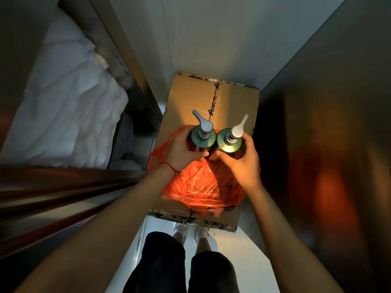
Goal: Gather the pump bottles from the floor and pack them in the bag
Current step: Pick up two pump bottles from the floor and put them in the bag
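Observation:
Two green pump bottles stand upright side by side over an orange plastic bag. The left bottle has a grey pump head; my left hand grips its body. The right bottle has a white pump head, and my right hand grips it from the right and below. Both nozzles point away from me. The bag lies on a taped cardboard box. The bottles' lower parts are hidden by my hands and the bag.
The box sits on a pale floor in a narrow gap. A metal frame with white bedding is on the left, a dark wall on the right. My legs and white shoes are just behind the box.

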Demonstrator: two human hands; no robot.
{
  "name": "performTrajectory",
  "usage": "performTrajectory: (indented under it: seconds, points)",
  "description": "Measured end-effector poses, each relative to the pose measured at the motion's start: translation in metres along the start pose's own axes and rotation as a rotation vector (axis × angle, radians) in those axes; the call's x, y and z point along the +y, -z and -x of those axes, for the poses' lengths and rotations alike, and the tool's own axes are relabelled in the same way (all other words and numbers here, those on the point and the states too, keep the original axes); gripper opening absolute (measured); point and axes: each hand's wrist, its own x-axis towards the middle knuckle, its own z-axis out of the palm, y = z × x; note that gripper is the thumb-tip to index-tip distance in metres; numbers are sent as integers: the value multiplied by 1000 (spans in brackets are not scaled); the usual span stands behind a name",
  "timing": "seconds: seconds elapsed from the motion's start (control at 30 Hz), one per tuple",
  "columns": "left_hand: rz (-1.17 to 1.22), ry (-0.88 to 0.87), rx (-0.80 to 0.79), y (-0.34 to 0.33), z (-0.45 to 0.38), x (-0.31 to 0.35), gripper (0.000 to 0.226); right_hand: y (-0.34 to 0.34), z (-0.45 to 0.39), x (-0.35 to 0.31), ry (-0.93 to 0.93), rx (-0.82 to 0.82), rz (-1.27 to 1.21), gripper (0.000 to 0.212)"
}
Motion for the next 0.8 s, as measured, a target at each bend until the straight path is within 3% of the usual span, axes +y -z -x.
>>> performTrajectory:
  seconds: [0.8]
  points:
    - [92,18,53,8,17,13,69,5,13,-13,-3,8,-46,66]
